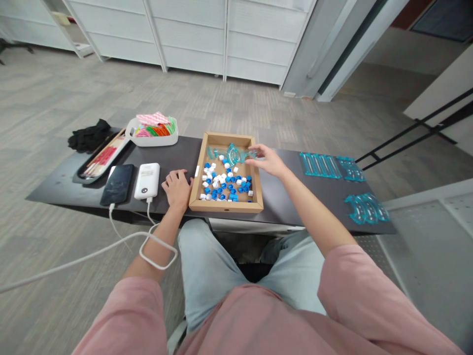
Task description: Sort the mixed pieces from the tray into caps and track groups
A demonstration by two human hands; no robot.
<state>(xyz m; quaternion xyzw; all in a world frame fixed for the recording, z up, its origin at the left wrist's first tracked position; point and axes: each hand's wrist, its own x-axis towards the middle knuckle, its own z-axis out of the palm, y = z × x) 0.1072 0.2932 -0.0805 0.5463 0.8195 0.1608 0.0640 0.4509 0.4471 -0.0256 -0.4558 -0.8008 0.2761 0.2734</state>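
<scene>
Pieces of teal plastic (pixel 232 155) blur by the half-curled right hand (pixel 269 160), grip unclear; left hand (pixel 178 189) spreads loosely, holding nothing visible.

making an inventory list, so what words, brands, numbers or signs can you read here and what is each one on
No text can be read with certainty.
White power bank: faint marks near its top, too small and blurred to read.
Cardboard box: a small white patch on its left wall, no legible lettering.
Phone: dark screen, nothing readable.
</scene>
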